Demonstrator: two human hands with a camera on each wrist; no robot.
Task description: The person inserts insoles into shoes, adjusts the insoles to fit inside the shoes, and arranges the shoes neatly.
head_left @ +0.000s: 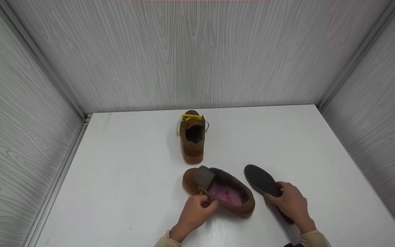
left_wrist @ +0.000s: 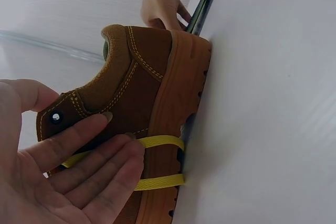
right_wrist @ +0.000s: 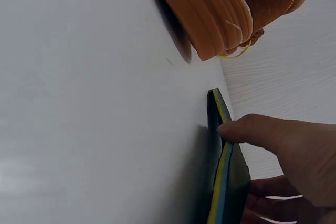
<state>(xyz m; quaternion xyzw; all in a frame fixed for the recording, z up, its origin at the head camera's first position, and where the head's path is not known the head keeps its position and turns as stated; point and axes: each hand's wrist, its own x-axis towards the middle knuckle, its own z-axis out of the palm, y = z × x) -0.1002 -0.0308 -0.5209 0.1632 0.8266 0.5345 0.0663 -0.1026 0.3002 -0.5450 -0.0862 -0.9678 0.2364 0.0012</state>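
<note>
Left hand (head_left: 196,212) pinching stitched shoe (left_wrist: 137,90) by eyelet flap (left_wrist: 65,114); right hand (head_left: 291,203) pinching slim insole (head_left: 262,180) (striped edge (right_wrist: 219,184))

Near shoe upper (left_wrist: 142,90): brown, matt, leather-like, visible stitching
Near shoe sole (left_wrist: 178,77): orange-brown, rubber-like, smooth sidewall
Lace (left_wrist: 160,183): yellow, flat woven cloth, matt
Footbed (head_left: 226,195): pink, smooth, printed
Loose insole (head_left: 260,179), 3 o'clock of near shoe: dark matt face, foam-like yellow and blue edge
Far shoe (head_left: 193,152), 11 o'clock of near shoe: brown, matt, same look
Bench (head_left: 132,171): white, smooth, faint sheen
Back wall (head_left: 197,51), 12 o'clock: grey wood-grain finish
Edge strip (head_left: 60,171), bench's 9 o'clock: grey, metal-looking
Sleeve (head_left: 315,239): beige cloth, matt
</note>
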